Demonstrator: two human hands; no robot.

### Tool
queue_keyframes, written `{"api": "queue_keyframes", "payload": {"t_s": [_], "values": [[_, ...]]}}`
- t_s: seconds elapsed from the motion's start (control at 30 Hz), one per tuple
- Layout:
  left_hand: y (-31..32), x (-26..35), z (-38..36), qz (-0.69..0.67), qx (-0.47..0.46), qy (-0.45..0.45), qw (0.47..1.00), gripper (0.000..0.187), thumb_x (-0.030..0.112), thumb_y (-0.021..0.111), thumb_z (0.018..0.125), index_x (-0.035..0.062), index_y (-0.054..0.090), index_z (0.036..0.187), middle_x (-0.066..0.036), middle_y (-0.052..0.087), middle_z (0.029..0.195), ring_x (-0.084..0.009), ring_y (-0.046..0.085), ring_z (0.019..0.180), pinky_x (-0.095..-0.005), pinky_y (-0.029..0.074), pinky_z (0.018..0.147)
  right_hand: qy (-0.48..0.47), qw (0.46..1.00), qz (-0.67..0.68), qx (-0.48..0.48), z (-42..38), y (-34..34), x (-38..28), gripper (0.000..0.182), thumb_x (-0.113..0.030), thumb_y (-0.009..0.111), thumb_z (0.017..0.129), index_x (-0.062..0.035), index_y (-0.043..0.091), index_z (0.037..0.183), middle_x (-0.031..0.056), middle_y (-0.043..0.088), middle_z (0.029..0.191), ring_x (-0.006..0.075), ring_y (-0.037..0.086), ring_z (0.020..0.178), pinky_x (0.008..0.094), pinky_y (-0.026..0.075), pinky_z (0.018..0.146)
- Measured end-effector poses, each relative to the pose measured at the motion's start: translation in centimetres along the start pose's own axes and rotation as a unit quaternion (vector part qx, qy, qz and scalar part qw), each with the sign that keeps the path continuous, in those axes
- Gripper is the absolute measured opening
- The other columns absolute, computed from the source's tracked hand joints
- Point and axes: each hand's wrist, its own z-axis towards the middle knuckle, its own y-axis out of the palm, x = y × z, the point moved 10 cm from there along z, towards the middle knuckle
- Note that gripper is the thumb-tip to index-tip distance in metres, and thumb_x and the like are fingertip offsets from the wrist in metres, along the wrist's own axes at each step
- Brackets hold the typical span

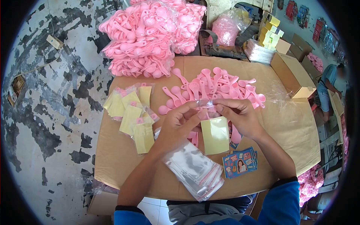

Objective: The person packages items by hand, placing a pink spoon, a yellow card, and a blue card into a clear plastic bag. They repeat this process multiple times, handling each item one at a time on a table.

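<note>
My left hand [180,125] and my right hand [242,116] pinch the top of a clear plastic packet [215,137]. A pale yellow card shows inside it, with something pink near its top, partly behind my fingers. Just beyond lies a heap of loose pink scoops [213,84]. To the left, several packets with yellow cards [131,118] overlap in a loose pile. Beneath my left forearm is a stack of clear bags [197,170]. Blue printed cards [240,164] lie near my right forearm.
Large clear sacks of pink scoops [144,41] stand at the table's far left. A cardboard box [292,77] sits at the far right, near crumpled plastic film [277,93]. Brown cardboard [285,131] covers the table. Another person [326,88] is at the right.
</note>
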Motion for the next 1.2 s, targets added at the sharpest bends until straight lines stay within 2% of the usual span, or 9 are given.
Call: {"api": "queue_keyframes", "payload": {"t_s": [0.23, 0.43, 0.57, 0.67, 0.77, 0.87, 1.0, 1.1, 1.2], "values": [[-0.1, 2.5, -0.2, 0.179, -0.045, 0.145, 0.972, 0.018, 0.000, 0.050, 0.093, -0.0023, 0.063, 0.105, -0.007, 0.066, 0.096, -0.0114, 0.062, 0.093, -0.0262, 0.050, 0.083, -0.186, 0.974, 0.015, -0.130, -0.1, 0.2, -1.9, 0.030, 0.011, 0.055, 0.081, -0.0033, 0.072, 0.102, 0.0066, 0.071, 0.088, 0.0091, 0.061, 0.073, 0.0238, 0.048, 0.066], [0.2, 2.2, -0.5, 0.202, -0.102, 0.118, 0.967, 0.022, -0.005, 0.044, 0.090, -0.0035, 0.062, 0.102, -0.007, 0.066, 0.097, -0.0108, 0.063, 0.088, -0.0247, 0.053, 0.077, -0.244, 0.957, -0.010, -0.155, -0.5, 0.4, -2.5, 0.030, 0.015, 0.052, 0.073, -0.0001, 0.072, 0.090, 0.0093, 0.071, 0.086, 0.0165, 0.063, 0.078, 0.0287, 0.048, 0.069], [0.3, 2.1, -0.5, 0.018, -0.106, 0.062, 0.992, 0.011, -0.003, 0.055, 0.087, -0.0034, 0.061, 0.096, -0.005, 0.064, 0.089, -0.0137, 0.065, 0.085, -0.0269, 0.055, 0.073, -0.232, 0.960, -0.019, -0.154, -0.5, 0.7, -2.6, 0.025, 0.015, 0.050, 0.074, 0.0006, 0.070, 0.081, 0.0075, 0.069, 0.082, 0.0152, 0.062, 0.078, 0.0290, 0.048, 0.068], [0.5, 1.9, -0.6, 0.170, -0.070, 0.083, 0.979, 0.010, -0.004, 0.063, 0.084, 0.0000, 0.058, 0.092, -0.009, 0.065, 0.095, -0.0126, 0.066, 0.083, -0.0249, 0.055, 0.072, -0.300, 0.937, -0.086, -0.159, -0.7, 0.6, -3.1, 0.021, 0.012, 0.052, 0.077, 0.0011, 0.065, 0.089, 0.0075, 0.068, 0.080, 0.0151, 0.062, 0.079, 0.0284, 0.049, 0.067], [-0.2, 1.0, -0.2, 0.171, -0.038, 0.015, 0.984, 0.021, -0.006, 0.069, 0.081, 0.0017, 0.057, 0.096, -0.011, 0.065, 0.103, -0.0120, 0.066, 0.084, -0.0262, 0.055, 0.073, -0.135, 0.984, 0.110, -0.023, 0.1, -1.4, -1.7, 0.020, 0.003, 0.058, 0.082, -0.0010, 0.056, 0.101, 0.0089, 0.067, 0.080, 0.0171, 0.063, 0.076, 0.0280, 0.050, 0.066], [-0.2, 2.2, -0.4, 0.138, -0.065, 0.094, 0.984, 0.022, 0.002, 0.072, 0.082, 0.0018, 0.060, 0.101, -0.001, 0.063, 0.087, -0.0074, 0.063, 0.076, -0.0203, 0.052, 0.068, -0.105, 0.980, -0.161, -0.046, -0.8, 1.1, -4.0, 0.031, -0.009, 0.063, 0.084, -0.0031, 0.049, 0.111, 0.0114, 0.066, 0.082, 0.0197, 0.064, 0.072, 0.0280, 0.051, 0.064], [-6.0, 7.0, -0.5, 0.211, 0.077, 0.186, 0.957, 0.021, 0.005, 0.063, 0.090, 0.0030, 0.060, 0.110, -0.002, 0.065, 0.094, -0.0049, 0.059, 0.076, -0.0189, 0.048, 0.065, -0.003, 0.966, -0.239, -0.098, -1.7, 3.4, -1.1, 0.032, -0.009, 0.065, 0.086, -0.0052, 0.049, 0.113, 0.0054, 0.064, 0.085, 0.0136, 0.062, 0.074, 0.0268, 0.047, 0.062], [-11.0, 9.9, -1.6, 0.221, 0.169, 0.199, 0.940, 0.022, 0.012, 0.059, 0.094, 0.0040, 0.060, 0.115, -0.006, 0.065, 0.102, -0.0082, 0.058, 0.083, -0.0235, 0.047, 0.073, 0.023, 0.889, -0.392, -0.236, -4.0, 7.3, -0.3, 0.028, -0.029, 0.068, 0.085, -0.0055, 0.059, 0.097, 0.0081, 0.065, 0.080, 0.0254, 0.065, 0.076, 0.0375, 0.049, 0.065], [-13.9, 11.7, -3.0, 0.463, 0.309, 0.203, 0.805, 0.024, 0.013, 0.061, 0.093, 0.0037, 0.060, 0.115, -0.010, 0.064, 0.106, -0.0165, 0.060, 0.092, -0.0307, 0.047, 0.083, 0.027, 0.847, -0.451, -0.281, -5.3, 8.9, 1.1, 0.035, -0.040, 0.068, 0.084, -0.0062, 0.061, 0.092, 0.0101, 0.066, 0.079, 0.0291, 0.065, 0.076, 0.0405, 0.049, 0.067]]}}
